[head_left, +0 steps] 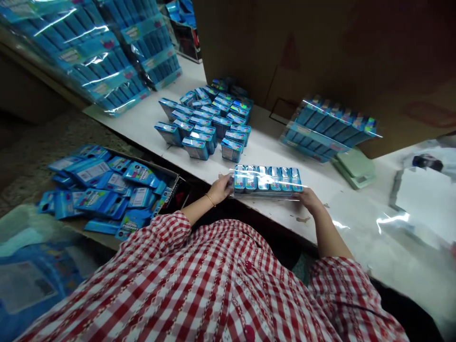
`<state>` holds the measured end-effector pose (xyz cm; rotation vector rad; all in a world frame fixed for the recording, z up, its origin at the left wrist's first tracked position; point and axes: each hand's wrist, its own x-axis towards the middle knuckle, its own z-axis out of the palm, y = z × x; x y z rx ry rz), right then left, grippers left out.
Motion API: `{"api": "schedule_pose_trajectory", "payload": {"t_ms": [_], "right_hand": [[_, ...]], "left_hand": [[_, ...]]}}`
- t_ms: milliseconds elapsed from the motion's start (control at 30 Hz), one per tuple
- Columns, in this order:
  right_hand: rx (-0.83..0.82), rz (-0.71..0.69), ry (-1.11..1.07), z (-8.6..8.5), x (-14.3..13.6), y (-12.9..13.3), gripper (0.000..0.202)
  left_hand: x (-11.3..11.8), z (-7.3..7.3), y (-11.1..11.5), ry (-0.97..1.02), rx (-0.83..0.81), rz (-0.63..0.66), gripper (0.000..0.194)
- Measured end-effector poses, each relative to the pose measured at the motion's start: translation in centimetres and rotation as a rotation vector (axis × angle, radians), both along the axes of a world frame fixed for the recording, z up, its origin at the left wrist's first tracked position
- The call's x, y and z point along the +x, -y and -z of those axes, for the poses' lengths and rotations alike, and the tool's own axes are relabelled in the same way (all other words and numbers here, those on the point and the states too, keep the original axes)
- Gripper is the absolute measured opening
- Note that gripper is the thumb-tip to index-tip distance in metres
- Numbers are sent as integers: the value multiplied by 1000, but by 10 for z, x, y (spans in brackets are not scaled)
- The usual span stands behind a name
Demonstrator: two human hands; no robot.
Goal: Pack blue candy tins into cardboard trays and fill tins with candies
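Checked shirt [213,275], left hand [220,189], right hand [310,199], grip holding clear tray [267,194], six blue packs [263,178] inside, carton [175,194] of packets [93,172]

Two bare hands: one left hand [220,188], one right hand [311,200]. Between them, one clear plastic tray [267,194] with six blue rectangular packs [262,178] in a row. One more filled clear tray [315,137], its packs seemingly six, though glare blurs them. On one white table [274,154], more than twenty blue standing packs [203,121], overlapping too much for an exact count. More than a dozen loose blue packets [92,173] in one open cardboard box [175,192]. Two columns of wrapped blue packs [96,52]. One pale green boxy object [354,168].
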<state>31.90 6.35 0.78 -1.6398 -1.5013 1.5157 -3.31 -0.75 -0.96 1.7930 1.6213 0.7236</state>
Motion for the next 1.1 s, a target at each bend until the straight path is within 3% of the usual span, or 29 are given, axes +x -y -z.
{"api": "schedule_pose_trajectory", "payload": {"t_ms": [133,233,333,433,533,700,800,933,1000,1100], "right_hand": [[-60,4,-7,-7,-11,-2,19],[-90,49,-21,-11,-12,0,21],[-125,152,-118,-14,-4,6,27],[-78,311,-239,-18,4,12,35],[-46,336,-225,-20,6,15,36],[-27,92,-106,-15,2,16,31],[11,19,-51,-12,3,18,33],[8,8,-37,-13,5,18,34],[28,90,-65,-20,4,15,34],[83,270,-142,-36,-2,8,40]], "left_hand": [[-3,1,1,72,7,-27,63],[-6,-2,-2,259,-50,-71,56],[-8,-5,-5,579,-164,-197,35],[-8,-4,-8,739,-231,-268,35],[-8,-1,-10,576,-180,-212,32],[-11,5,-12,184,-45,4,20],[-12,5,-12,59,-30,54,20],[-10,-1,-14,74,-38,55,20],[-8,-5,-15,154,-60,26,23],[-4,-18,-13,417,-109,-173,38]]}}
